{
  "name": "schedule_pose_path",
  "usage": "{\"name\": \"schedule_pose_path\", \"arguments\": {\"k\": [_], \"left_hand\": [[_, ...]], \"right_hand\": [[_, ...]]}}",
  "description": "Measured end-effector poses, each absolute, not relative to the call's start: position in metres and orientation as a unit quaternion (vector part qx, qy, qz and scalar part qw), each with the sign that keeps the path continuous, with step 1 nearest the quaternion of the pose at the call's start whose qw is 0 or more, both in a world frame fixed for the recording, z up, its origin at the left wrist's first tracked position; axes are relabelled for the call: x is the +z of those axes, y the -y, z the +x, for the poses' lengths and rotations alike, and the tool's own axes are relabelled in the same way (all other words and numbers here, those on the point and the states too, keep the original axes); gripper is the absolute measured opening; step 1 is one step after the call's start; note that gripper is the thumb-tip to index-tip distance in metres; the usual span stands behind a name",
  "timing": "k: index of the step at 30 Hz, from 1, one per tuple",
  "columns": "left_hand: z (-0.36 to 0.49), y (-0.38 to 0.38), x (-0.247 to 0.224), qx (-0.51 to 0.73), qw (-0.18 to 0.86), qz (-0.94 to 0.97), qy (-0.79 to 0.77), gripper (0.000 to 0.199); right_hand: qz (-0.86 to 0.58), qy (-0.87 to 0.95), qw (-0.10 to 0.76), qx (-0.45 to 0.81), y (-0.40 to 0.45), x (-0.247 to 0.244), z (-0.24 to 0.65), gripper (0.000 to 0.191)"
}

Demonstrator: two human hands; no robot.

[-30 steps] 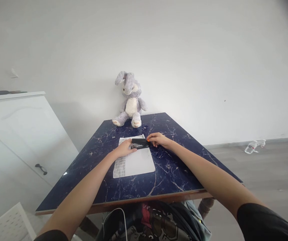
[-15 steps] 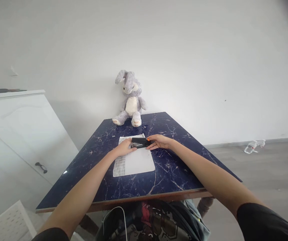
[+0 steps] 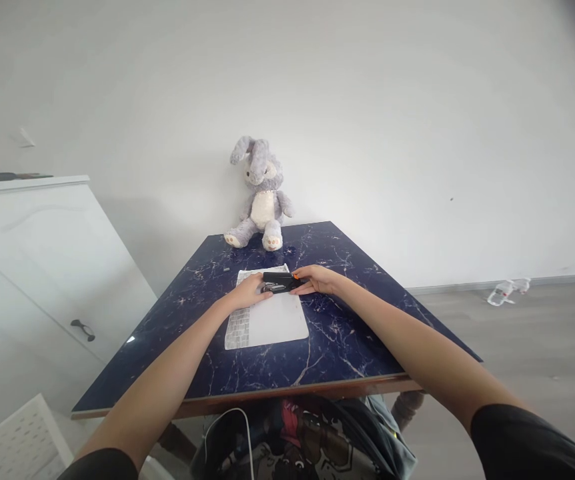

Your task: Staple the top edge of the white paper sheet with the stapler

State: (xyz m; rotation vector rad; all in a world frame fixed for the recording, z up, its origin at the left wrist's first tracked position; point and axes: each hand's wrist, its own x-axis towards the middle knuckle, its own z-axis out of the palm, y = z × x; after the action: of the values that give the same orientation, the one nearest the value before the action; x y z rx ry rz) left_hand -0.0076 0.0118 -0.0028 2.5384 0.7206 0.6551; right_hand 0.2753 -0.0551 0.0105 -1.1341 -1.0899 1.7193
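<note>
1. Black stapler [image 3: 278, 280] is over the far part of the white sheet [image 3: 278, 323] on the blue marbled table [image 3: 352, 333]; can't tell if it's touching the sheet.
2. Long axis runs pretty much left to right, roughly in line with the table's near edge. Orange bit's at the right end, and the mouth seems to gape left.
3. Left hand [image 3: 247, 293] is gripping the left end.
4. Right hand [image 3: 319, 279] has its fingers closed around the right end.

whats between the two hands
A black stapler, its ends held by the left hand and the right hand; the head view shows it.
</note>
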Motion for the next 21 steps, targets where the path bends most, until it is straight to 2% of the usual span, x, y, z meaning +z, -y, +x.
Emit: {"name": "schedule_pose_path", "arguments": {"k": [8, 11, 15, 18, 21], "left_hand": [[-0.009, -0.011, -0.002, 0.249, 0.235, 0.898, -0.277, 0.052], [-0.008, -0.011, 0.0, 0.24, 0.234, 0.897, -0.286, 0.053], [-0.008, -0.007, 0.004, 0.222, 0.233, 0.891, -0.321, 0.055], [-0.008, -0.007, 0.005, 0.211, 0.224, 0.892, -0.331, 0.055], [-0.009, -0.008, 0.004, 0.213, 0.238, 0.892, -0.32, 0.052]], "right_hand": [[-0.457, 0.429, 0.425, 0.653, 0.055, 0.007, 0.272, 0.028], [-0.458, 0.486, 0.412, 0.62, 0.057, 0.003, 0.271, 0.038], [-0.485, 0.633, 0.374, 0.474, 0.06, -0.002, 0.264, 0.045], [-0.518, 0.695, 0.363, 0.344, 0.061, -0.004, 0.258, 0.035], [-0.52, 0.728, 0.361, 0.263, 0.061, -0.003, 0.256, 0.024]]}}
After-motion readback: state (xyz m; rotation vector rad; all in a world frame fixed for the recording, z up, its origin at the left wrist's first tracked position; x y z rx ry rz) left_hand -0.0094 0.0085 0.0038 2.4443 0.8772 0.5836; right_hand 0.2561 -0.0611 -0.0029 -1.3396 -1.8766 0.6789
